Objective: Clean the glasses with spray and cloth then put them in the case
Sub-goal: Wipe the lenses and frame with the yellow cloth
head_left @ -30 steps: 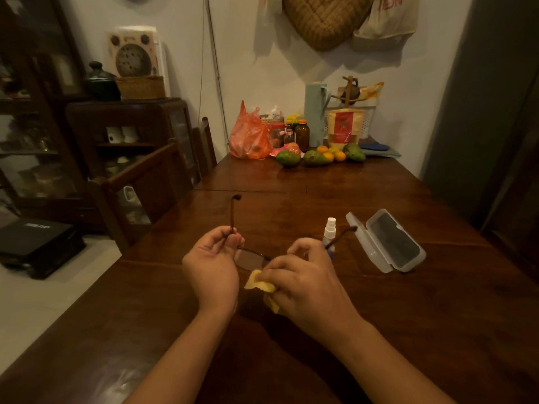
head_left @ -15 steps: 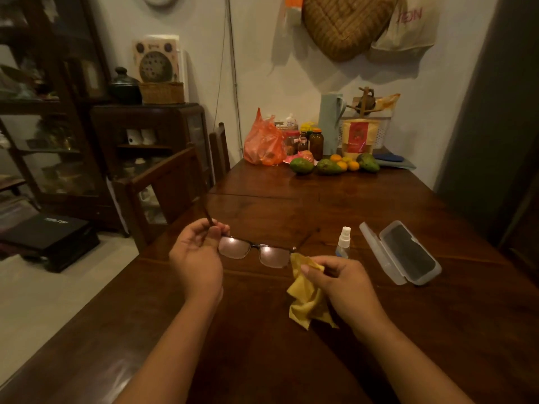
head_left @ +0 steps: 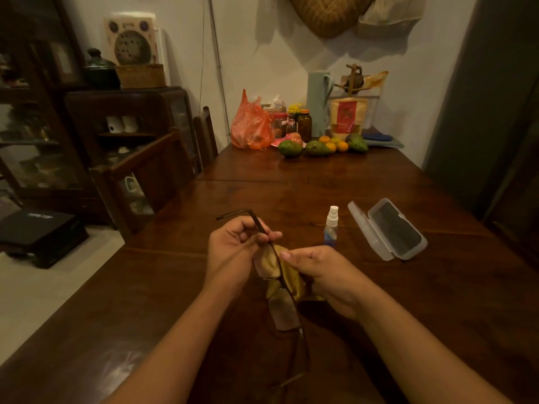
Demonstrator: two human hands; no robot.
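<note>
My left hand (head_left: 233,252) pinches the dark-framed glasses (head_left: 284,312) at the far hinge, so the frame runs lengthwise toward me with one lens near my wrists. My right hand (head_left: 318,272) holds the yellow cloth (head_left: 287,279) against the far lens, which the cloth partly hides. A small spray bottle (head_left: 331,227) with a white cap stands upright just beyond my right hand. The clear plastic case (head_left: 388,228) lies open to its right, dark lining showing.
The dark wooden table (head_left: 437,301) carries fruit (head_left: 318,147), jars, an orange bag (head_left: 250,126) and a jug at its far end. Wooden chairs (head_left: 151,176) stand along the left edge, with a cabinet behind them.
The glasses turned from crosswise to lengthwise, one lens now near me. My right hand brought the cloth up from hanging loose onto the far lens. The view dropped slightly.
</note>
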